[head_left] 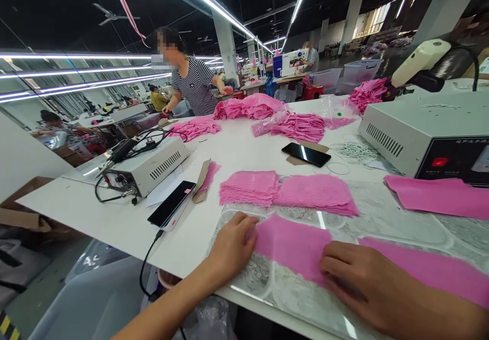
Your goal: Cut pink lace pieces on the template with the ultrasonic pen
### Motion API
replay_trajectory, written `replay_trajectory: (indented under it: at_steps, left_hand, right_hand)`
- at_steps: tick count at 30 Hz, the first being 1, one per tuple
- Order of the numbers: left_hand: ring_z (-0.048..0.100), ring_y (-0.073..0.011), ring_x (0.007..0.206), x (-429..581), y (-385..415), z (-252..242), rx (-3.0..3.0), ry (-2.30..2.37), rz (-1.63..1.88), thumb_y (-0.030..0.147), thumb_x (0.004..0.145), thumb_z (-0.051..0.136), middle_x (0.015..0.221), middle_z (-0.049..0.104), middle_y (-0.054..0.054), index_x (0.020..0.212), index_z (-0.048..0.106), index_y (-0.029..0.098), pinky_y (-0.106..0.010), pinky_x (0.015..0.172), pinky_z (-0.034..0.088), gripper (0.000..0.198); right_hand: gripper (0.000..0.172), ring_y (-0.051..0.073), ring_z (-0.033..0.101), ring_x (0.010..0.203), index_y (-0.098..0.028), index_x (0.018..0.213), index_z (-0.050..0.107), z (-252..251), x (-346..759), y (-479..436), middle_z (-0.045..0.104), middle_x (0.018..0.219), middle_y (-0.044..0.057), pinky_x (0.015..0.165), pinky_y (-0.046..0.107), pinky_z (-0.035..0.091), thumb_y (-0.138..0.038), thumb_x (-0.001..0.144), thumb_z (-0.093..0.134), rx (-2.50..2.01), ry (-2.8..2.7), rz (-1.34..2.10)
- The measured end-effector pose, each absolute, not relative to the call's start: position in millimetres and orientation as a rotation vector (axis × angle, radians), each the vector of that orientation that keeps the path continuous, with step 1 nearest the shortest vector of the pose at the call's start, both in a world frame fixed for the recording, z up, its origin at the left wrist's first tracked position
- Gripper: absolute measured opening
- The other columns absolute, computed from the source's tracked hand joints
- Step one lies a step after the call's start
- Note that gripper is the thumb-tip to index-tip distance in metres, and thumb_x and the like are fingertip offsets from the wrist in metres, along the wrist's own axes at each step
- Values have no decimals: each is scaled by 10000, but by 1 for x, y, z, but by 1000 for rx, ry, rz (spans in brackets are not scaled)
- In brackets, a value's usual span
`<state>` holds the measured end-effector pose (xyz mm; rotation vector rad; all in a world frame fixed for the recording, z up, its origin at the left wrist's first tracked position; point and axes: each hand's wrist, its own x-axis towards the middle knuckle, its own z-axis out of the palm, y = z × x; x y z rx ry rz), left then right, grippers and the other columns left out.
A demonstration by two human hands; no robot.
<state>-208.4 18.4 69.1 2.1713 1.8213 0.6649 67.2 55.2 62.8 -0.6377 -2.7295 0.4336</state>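
A flat pink fabric piece [292, 243] lies over a marble-patterned mat [298, 285] at the table's near edge. At its left end, my left hand [234, 242] has its fingers closed on the cloth's edge. My right hand [359, 276] is curled over the opposite end, its fingertips bent onto the fabric and partly hidden. Just beyond are two neat stacks of pink cloth pieces, a left stack [249, 187] and a right stack [315, 192], side by side. Another pink strip [428, 267] runs beside and behind my right hand.
A grey machine box [153, 164] with cables stands left, near a phone [172, 205]. A second phone [306, 154] lies farther back beside tangled white elastic [357, 151]. At right is a larger machine box [431, 131]. Pink heaps [263, 107] line the far side, where a person [195, 85] stands.
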Motion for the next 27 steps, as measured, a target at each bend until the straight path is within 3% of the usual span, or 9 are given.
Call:
replay_trajectory:
  at_steps: [4,6,11,16,19,24,27]
  left_hand:
    - [559,-265,1181,-215,16,67,2417,1643,648,163,902,486,1339,566,-102,1188,668,254,-437,971,478,351]
    - [549,-270,1213,-218,16,67,2528,1537,620,180,920,492,1334,586,-89,1161,685,265,-450,1002,461,320]
    - [639,-246,1059,-223,14,71,2627,1524,621,189,960,441,1170,670,-131,1129,683,192,-425,904,531,295]
    - [526,-295,1272,-218,20,74,2790,1402,496,197,948,467,1363,571,-127,1225,641,206,-489,1019,475,327]
    - [531,-293,1277,-213,25,74,2860,1323,322,207,951,478,1370,572,-107,1270,616,220,-521,1048,449,348]
    - [597,-249,1211,-219,29,73,3028,1276,303,260,955,500,1339,604,-73,1274,615,242,-427,1042,481,339]
    - [582,-221,1233,-214,37,72,3152,1142,417,326,961,523,1372,577,-54,1358,543,245,-349,1045,480,405]
  right_hand:
    - [304,183,624,671,-192,938,676,63,77,70,643,831,79,580,303,490,-150,940,375,-740,-2626,368]
    - [312,191,627,664,-196,979,684,60,81,77,636,823,76,575,306,486,-135,929,382,-784,-2625,280]
    - [300,194,608,613,-177,930,698,60,82,82,625,767,70,541,303,454,-80,879,419,-889,-2666,177]
    - [286,175,602,643,-185,946,700,61,76,86,636,794,64,565,274,440,-73,882,445,-904,-2644,154]
    - [261,170,582,626,-177,904,715,60,74,91,629,763,59,569,271,435,-75,868,478,-895,-2643,152]
    - [304,173,623,687,-174,1084,691,77,100,91,672,893,79,602,278,471,-93,864,497,-1052,-2499,173]
    - [284,144,627,682,-199,1057,699,89,137,77,672,895,60,616,261,493,-136,904,469,-1155,-2398,200]
